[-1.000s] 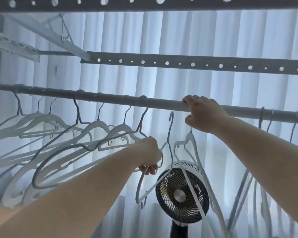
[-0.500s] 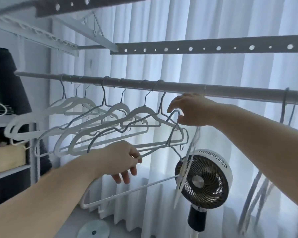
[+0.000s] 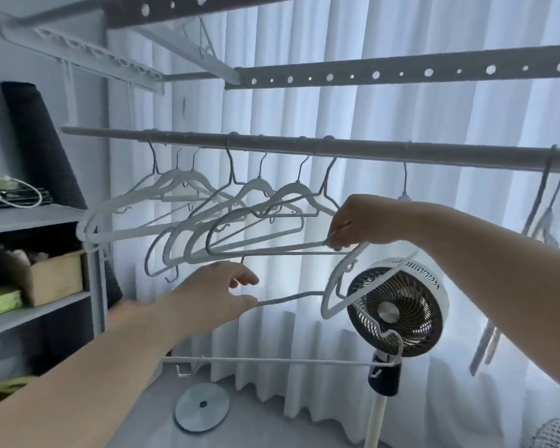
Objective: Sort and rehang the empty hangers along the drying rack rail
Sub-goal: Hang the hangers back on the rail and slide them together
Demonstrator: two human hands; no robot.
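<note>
The grey rack rail (image 3: 434, 153) runs across the view at head height. Several white and grey empty hangers (image 3: 259, 185) hang bunched on its left half. My right hand (image 3: 359, 221) pinches the right corner of the nearest grey hanger (image 3: 272, 252), whose hook is still on the rail. Lower down, my left hand (image 3: 207, 302) is closed on a thin grey hanger arm (image 3: 288, 298). A loose white hanger (image 3: 328, 292) dangles tilted beneath both hands, in front of the fan. One lone hanger (image 3: 404, 189) hangs behind my right wrist, with more hangers (image 3: 543, 205) at the far right.
A standing fan (image 3: 398, 308) is right below my right hand. A perforated bar (image 3: 401, 72) crosses above the rail. A shelf unit (image 3: 29, 218) with a cardboard box (image 3: 55, 276) stands at the left. A round metal disc (image 3: 202, 407) lies on the floor by the curtain.
My right hand left the rail and dropped to the grey hanger's corner. My left hand sank lower with the hanger it holds. The view tilted down and left.
</note>
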